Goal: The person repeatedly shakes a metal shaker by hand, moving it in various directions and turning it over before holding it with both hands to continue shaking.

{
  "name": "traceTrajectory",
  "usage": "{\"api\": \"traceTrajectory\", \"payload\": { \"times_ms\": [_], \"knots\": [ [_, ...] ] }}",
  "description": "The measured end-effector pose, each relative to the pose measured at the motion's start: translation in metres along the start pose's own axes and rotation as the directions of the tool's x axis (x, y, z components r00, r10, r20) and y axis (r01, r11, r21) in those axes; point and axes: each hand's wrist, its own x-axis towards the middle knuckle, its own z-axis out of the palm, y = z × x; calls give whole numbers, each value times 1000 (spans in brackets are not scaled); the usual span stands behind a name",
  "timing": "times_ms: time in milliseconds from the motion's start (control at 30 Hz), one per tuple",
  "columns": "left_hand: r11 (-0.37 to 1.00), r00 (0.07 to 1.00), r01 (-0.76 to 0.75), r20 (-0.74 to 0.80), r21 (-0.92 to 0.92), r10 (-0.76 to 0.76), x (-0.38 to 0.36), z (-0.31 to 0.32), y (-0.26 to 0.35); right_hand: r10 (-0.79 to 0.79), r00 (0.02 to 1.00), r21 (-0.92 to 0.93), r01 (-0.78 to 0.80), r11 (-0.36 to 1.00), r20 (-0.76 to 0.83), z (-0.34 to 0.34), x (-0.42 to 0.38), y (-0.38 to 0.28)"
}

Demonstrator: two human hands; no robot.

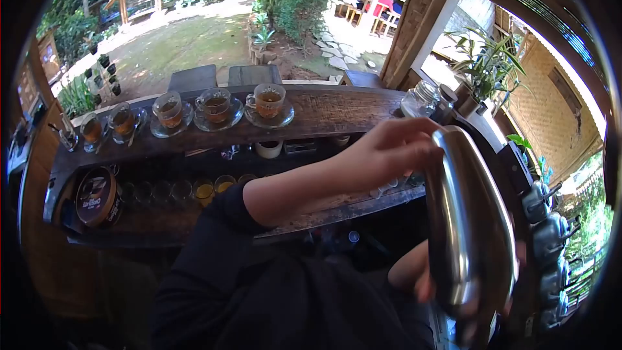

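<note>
A large, shiny stainless steel container point(457, 220) is held up on the right side, long axis roughly upright and slightly tilted. My left hand point(398, 152) reaches across and grips its top end, fingers curled over the rim. Lower down, my right hand point(418, 272) is at the container's near side; part of it is hidden behind the metal and blurred. On the wooden counter point(324, 107) to the left stand several glass cups of brown tea, including a glass cup point(269, 100) on a saucer point(285, 116).
A glass jar point(424, 97) and a potted plant point(479, 71) stand at the counter's right end. Below, a shelf holds a round tub point(97, 198), several glasses and yellow-filled cups point(204, 191). Metal kettles point(551, 233) line the right side. People point(382, 3) sit outside.
</note>
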Motion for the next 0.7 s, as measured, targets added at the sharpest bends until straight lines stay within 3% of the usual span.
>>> {"api": "traceTrajectory", "payload": {
  "times_ms": [33,67,100,167,233,300,333,367,433,500,567,600,667,700],
  "knots": [
    [1000,1000,1,7,-5,-1,9,-12,-19,-9,998,-76,15,997,69,-2,6,-10],
    [975,974,167,-127,-147,-187,18,-25,-43,-110,935,6,119,993,-337,36,28,-7],
    [902,896,303,-232,-307,-379,20,-30,-55,-152,710,43,248,968,-688,78,48,-2],
    [916,878,318,-289,-244,-382,17,-20,-44,-107,748,95,221,971,-655,86,43,1],
    [948,965,207,-110,-242,-239,9,0,-26,-1,817,198,142,970,-577,93,38,7],
    [992,982,-36,177,-123,58,1,15,-2,109,878,286,33,958,-467,89,22,13],
    [975,956,-171,216,-143,199,-2,27,7,160,898,320,-22,947,-410,84,16,17],
    [974,954,-173,222,-149,203,1,29,2,209,912,349,-79,934,-353,78,9,22],
    [978,978,-207,-34,8,207,6,26,-24,312,922,397,-204,895,-230,64,-5,28],
    [989,966,126,-216,-75,-140,25,-6,-76,408,907,439,-327,837,-102,53,-14,31],
    [983,937,181,-307,13,-168,20,-13,-88,226,834,469,43,882,-503,76,30,20],
    [984,957,171,-246,57,-152,19,-7,-81,221,824,463,56,884,-521,55,27,12],
    [991,989,107,-109,84,-97,11,17,-49,325,932,379,-246,892,-160,7,10,-4],
    [990,990,104,-110,92,-94,9,26,-36,324,932,385,-242,891,-164,9,11,-3]
  ]
}}
